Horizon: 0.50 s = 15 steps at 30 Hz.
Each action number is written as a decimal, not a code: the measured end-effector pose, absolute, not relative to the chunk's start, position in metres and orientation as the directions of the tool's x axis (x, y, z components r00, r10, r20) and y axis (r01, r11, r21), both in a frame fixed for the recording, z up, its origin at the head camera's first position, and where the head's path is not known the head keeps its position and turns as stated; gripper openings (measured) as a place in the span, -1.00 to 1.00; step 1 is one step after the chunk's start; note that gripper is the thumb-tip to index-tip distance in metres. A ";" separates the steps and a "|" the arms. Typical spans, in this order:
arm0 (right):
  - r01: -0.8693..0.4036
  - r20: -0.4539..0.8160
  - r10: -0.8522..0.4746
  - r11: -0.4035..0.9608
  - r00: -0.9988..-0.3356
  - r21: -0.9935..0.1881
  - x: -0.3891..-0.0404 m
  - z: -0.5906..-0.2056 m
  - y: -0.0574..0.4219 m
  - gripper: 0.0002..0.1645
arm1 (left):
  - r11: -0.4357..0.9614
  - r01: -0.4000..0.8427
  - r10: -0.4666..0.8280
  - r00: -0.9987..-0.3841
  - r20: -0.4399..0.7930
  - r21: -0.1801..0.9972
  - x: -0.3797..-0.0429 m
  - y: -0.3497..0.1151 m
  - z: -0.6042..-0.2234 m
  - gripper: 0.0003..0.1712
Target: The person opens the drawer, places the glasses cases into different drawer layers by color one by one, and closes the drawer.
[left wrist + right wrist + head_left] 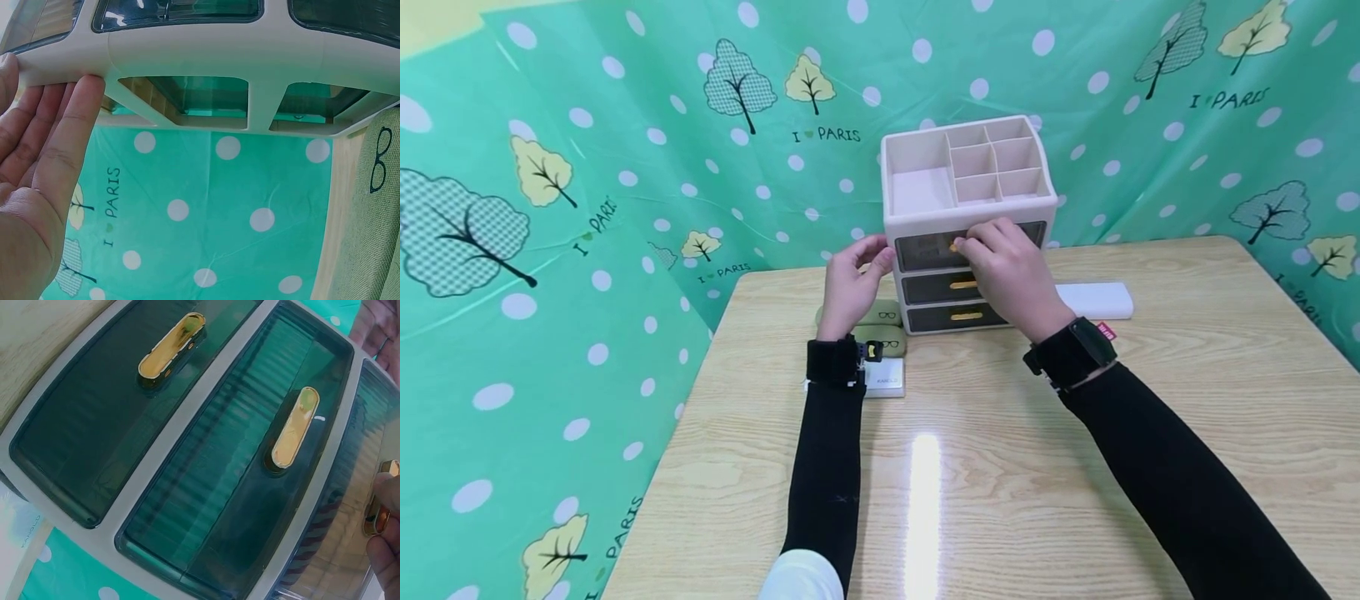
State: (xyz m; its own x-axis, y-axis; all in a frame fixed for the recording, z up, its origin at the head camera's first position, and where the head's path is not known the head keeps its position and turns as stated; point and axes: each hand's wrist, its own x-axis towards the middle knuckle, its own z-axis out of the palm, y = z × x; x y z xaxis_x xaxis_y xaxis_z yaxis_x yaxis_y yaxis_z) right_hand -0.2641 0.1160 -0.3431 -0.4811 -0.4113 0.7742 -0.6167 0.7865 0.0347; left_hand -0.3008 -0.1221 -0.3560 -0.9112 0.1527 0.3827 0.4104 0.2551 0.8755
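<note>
White drawer organizer (970, 210) stands upright at the far side of the wooden table (737, 467), divided tray on top, three dark see-through drawers facing near. Right hand (1011, 275): thumb and finger pinch the gold handle (375, 519) of the top drawer (923, 252). Left hand (852, 287): fingers extended, fingertips touching the organizer's left side. Left of it, two green cases (883, 342) with glasses marks; a pale box (887, 377) nearer. Right: a long white object (1097, 300), red tag (1107, 331) just nearer.

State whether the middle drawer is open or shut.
Shut: the middle drawer sits flush in the white frame, no gap showing.
</note>
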 end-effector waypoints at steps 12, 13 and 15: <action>-0.638 0.740 -0.418 0.770 -0.527 -0.020 -0.253 -0.342 0.116 -0.69 | 0.221 0.416 0.150 -0.908 0.390 0.882 -0.306 -0.125 -0.361 -0.56; -0.637 0.737 -0.417 0.770 -0.532 -0.024 -0.252 -0.342 0.116 -0.69 | 0.222 0.418 0.150 -0.907 0.393 0.881 -0.306 -0.125 -0.362 -0.56; -0.637 0.738 -0.407 0.770 -0.538 -0.040 -0.250 -0.342 0.116 -0.69 | 0.218 0.423 0.154 -0.905 0.396 0.880 -0.307 -0.125 -0.363 -0.56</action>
State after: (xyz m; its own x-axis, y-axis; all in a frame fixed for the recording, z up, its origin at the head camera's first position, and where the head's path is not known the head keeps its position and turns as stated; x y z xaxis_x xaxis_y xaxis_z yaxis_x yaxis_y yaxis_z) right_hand -0.2503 0.1156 -0.3421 -0.5383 -0.4069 0.7380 -0.6368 0.7700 -0.0400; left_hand -0.3066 -0.1253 -0.3626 -0.9050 0.1545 0.3964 0.4225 0.2180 0.8797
